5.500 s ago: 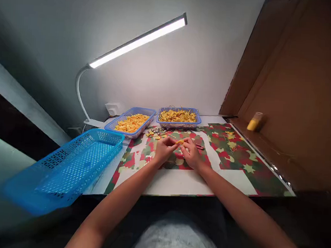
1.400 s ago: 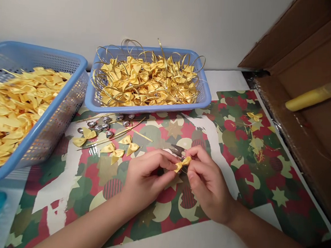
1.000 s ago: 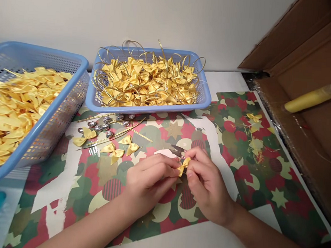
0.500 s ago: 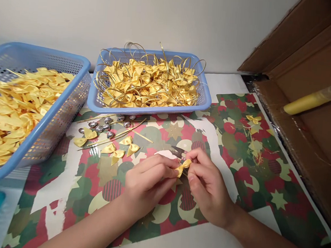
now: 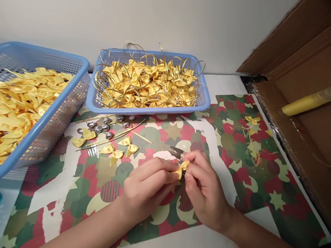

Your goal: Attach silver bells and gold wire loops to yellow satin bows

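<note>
A small yellow ribbon bow (image 5: 183, 167) is held between my two hands over the patterned paper. My left hand (image 5: 150, 183) pinches its left side between thumb and fingers. Closed at the bow's right end, my right hand (image 5: 206, 190) has thumb and fingertips against it, with something thin below, partly hidden. Just beyond the bow, dark pointed blades (image 5: 177, 153) stick out by my right fingers; their handles are hidden, and I cannot tell whether they are held. To the left lie several loose yellow bows (image 5: 129, 146), silver jingle bells (image 5: 105, 127) and gold cords (image 5: 138, 134).
A blue basket (image 5: 148, 111) of bows with looped gold cords stands against the wall. Another blue basket (image 5: 58, 91), full of plain bows, is at the left. Cardboard (image 5: 299, 91) with a yellow tube (image 5: 307, 104) borders the right. Thread scraps (image 5: 255, 150) lie on the paper.
Both hands stay at the bow, which has turned slightly between the fingers. My right fingers have shifted a little. The whole view has moved slightly.
</note>
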A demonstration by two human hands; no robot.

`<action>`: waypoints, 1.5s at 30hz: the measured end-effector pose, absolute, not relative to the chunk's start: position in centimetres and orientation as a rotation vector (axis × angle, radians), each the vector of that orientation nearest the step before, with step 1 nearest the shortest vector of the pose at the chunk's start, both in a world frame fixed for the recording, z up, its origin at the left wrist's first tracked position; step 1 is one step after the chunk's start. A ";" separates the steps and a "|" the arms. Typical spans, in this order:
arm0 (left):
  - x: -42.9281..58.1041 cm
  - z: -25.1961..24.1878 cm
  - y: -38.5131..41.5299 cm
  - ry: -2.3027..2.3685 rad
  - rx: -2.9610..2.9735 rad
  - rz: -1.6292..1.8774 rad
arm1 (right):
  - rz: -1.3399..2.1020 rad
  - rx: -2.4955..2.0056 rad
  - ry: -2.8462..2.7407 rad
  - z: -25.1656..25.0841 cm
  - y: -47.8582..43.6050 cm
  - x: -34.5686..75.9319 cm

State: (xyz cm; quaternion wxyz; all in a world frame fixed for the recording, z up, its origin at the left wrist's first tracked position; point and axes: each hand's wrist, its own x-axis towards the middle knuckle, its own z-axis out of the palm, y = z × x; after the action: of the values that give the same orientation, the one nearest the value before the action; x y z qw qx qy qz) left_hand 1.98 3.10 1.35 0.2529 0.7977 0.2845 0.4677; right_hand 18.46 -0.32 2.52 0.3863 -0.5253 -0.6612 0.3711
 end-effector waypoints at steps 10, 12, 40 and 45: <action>2.1 1.5 2.8 0.759 2.276 1.277 | 0.888 -1.370 -1.715 2.8 -0.4 18.3; 2.2 1.4 2.8 0.757 2.261 1.287 | 0.833 -1.366 -1.744 2.7 -0.4 18.3; 2.3 1.6 2.8 0.829 2.114 1.315 | 0.647 -1.288 -1.751 2.9 -0.2 18.2; 2.3 1.6 2.9 0.855 2.083 1.317 | 0.706 -1.278 -1.747 3.0 -0.3 18.3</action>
State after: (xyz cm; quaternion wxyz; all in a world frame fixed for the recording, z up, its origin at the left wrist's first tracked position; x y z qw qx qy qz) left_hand 2.31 2.87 1.63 0.2635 0.7704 0.3161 0.4869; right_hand 18.32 -0.26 3.03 0.4189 -0.5097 -0.6968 0.2815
